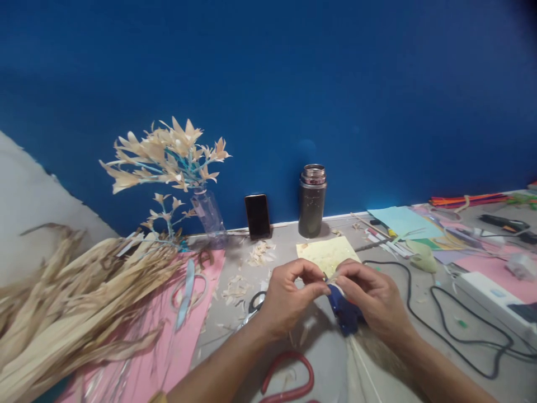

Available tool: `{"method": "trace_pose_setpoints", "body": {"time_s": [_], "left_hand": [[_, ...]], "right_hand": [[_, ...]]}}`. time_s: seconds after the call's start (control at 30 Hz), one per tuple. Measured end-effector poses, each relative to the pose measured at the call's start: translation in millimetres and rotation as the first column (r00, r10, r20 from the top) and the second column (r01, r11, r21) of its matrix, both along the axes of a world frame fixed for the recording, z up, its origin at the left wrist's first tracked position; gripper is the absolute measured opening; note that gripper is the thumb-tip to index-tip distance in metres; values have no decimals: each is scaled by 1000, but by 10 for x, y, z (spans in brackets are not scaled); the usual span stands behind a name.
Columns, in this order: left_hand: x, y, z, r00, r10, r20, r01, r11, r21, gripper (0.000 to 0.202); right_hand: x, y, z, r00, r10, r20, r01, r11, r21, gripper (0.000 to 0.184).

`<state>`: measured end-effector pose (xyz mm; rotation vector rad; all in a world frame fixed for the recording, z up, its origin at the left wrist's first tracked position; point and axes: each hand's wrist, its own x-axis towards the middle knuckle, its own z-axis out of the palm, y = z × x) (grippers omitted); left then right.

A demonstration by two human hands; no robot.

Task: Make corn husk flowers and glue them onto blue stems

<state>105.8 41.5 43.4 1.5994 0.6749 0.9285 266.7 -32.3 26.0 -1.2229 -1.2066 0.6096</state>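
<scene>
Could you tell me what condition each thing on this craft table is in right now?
left hand: pinching a small husk piece.
right hand: pinching the same piece, over the blue glue gun.
thermos: upright, lid off.
phone: leaning on the wall, screen dark.
vase: tilted, holding a husk-leaf branch.
scissors: lying flat.
dried husks: heaped loosely.
</scene>
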Motion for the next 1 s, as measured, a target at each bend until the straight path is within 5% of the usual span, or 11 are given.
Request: {"method": "trace_pose_setpoints", "body": {"time_s": [0.53,0.77,1.0], "left_hand": [[-14,39,-43,998,-34,-48,36,999,26,5],[32,78,-145,996,-3,89,22,976,-219,8],[76,66,-318,968,21,249,109,861,-497,24]], "right_hand": [[7,0,-57,996,69,50,-67,997,-39,21],[58,7,-149,999,29,29,-25,992,-124,21],[-2,49,-164,995,98,-5,-97,978,-185,24]]}}
